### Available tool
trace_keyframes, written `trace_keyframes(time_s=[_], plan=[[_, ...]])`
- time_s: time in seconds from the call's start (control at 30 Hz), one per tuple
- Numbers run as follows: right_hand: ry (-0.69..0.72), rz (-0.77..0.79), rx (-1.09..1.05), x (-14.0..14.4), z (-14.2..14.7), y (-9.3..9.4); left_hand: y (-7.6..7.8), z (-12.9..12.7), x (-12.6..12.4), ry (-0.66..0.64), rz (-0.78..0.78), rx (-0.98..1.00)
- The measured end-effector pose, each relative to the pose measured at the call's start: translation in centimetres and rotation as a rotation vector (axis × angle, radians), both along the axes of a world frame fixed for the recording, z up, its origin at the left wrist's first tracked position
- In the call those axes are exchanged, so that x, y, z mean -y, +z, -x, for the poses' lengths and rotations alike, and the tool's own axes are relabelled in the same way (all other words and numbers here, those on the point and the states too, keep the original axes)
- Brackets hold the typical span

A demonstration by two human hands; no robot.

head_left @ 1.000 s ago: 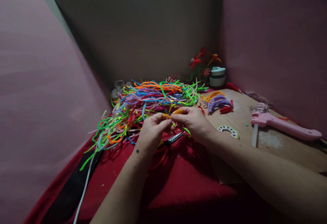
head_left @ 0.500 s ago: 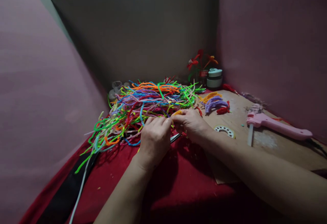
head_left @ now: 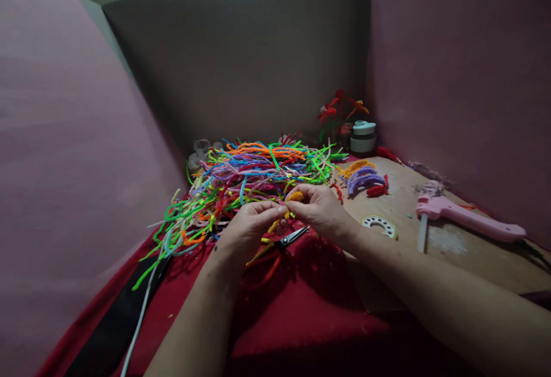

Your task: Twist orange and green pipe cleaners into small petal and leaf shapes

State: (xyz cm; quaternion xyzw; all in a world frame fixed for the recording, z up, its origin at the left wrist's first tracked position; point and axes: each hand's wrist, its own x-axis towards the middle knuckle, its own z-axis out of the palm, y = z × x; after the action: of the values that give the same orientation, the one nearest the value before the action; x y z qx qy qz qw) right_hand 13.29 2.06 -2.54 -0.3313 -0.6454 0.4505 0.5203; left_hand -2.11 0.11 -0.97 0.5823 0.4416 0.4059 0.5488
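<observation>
Both hands meet in the middle. The left hand (head_left: 249, 225) has its fingertips pressed together on a yellow-orange pipe cleaner (head_left: 294, 197), and the right hand (head_left: 318, 208) pinches the same piece from the other side, its orange end curling up over the knuckles. So the piece sits right between the two pinches, just above the red cloth (head_left: 310, 302).

Directly below lie the scissors (head_left: 289, 238), blades open-ish, pointing right, with red handles trailing toward the wrist. Just behind the hands, the big tangled pile (head_left: 253, 179) of cleaners in every colour. Further right on the board (head_left: 456, 245): a white ring (head_left: 379, 225), a small purple-and-orange bundle (head_left: 364, 176), a pink glue gun (head_left: 469, 219).

Risks, as I read it: the grip is only at the tips, so a hard twist could spring the wire out and drop it into the pile, where it would be hard to find. A lowered wrist could also catch the scissor points.
</observation>
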Motion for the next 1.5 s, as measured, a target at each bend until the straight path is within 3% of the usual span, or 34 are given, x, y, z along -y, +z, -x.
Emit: trace_keyframes(time_s=[0.13,0.23,0.3,0.47,0.57,0.67,0.8,0.9,1.0,1.13,1.33,1.43,1.5], plan=[[-0.03,-0.097,0.102,0.2,-0.2,0.1,0.2,0.0,0.2,0.008,0.013,-0.034],[-0.045,-0.082,0.103,0.3,-0.1,0.2,0.2,-0.3,0.4,0.031,-0.081,-0.17],[-0.05,-0.015,0.054,0.3,0.0,0.3,-0.1,-0.7,0.4,0.096,-0.273,-0.373],[0.034,0.276,-0.168,0.0,0.3,0.0,-1.2,-1.3,0.3,0.258,-1.003,-1.027],[0.072,0.39,-0.285,-0.2,0.5,-0.4,-1.6,-1.4,0.3,0.296,-1.136,-1.189],[0.162,0.375,-0.351,-0.2,0.5,-0.6,-1.5,-1.5,0.6,0.336,-1.079,-1.071],[0.2,0.264,-0.289,0.1,0.3,-0.5,-0.8,-1.7,0.8,0.363,-0.8,-0.718],[0.133,0.243,-0.223,0.1,0.2,-0.1,-0.2,-1.5,0.8,0.236,-0.428,-0.395],[0.165,0.248,-0.185,0.1,0.0,0.2,0.2,-0.8,0.6,0.069,-0.073,-0.088],[0.226,0.226,-0.173,0.0,-0.3,0.2,0.1,0.2,0.3,-0.017,0.184,0.099],[0.339,0.146,-0.146,0.2,-0.6,0.4,0.2,0.8,0.5,-0.184,0.2,0.158],[0.318,0.162,-0.132,0.3,-0.5,0.5,0.5,0.5,0.8,-0.143,0.12,0.037],[0.226,0.209,-0.12,0.2,-0.3,0.5,0.4,-0.1,1.0,-0.031,-0.084,-0.213]])
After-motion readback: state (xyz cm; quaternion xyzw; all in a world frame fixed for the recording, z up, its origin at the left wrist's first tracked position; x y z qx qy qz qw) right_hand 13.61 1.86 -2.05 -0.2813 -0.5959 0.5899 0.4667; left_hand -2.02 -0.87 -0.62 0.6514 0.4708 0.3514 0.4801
